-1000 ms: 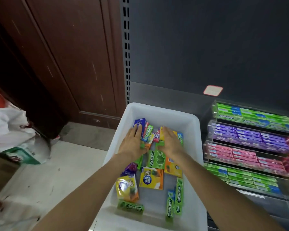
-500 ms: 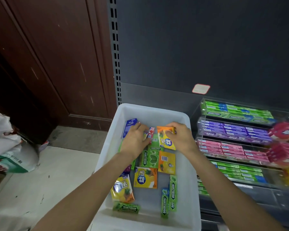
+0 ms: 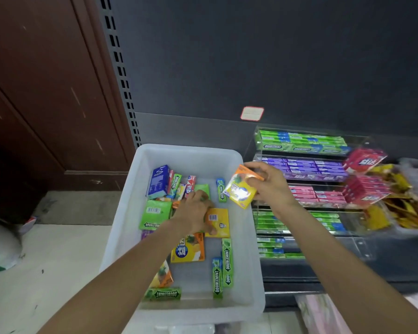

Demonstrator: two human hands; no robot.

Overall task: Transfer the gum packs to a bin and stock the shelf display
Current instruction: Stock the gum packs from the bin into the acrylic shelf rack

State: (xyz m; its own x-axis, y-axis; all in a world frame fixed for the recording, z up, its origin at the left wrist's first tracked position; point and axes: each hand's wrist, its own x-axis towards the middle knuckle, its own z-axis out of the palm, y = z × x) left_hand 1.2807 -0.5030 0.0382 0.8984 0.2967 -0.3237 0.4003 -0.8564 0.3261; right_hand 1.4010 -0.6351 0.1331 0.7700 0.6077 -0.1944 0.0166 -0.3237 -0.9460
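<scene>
I see right hand (image 3: pixel 269 186) pinching yellow gum pack (image 3: pixel 239 192) over bin (image 3: pixel 191 153) right rim | left hand (image 3: pixel 193 213) inside bin, fingers curled on loose packs (image 3: pixel 216 222) | shelf display (image 3: pixel 304 179) right of bin

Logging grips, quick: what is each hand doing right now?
Left hand: reaching among packs in the white bin; grip cannot be told.
Right hand: holding a yellow gum pack.

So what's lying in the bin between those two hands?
In the head view, a small green Doublemint stick lies on the bin floor between the left hand and the right hand, which holds a yellow pack.
</scene>
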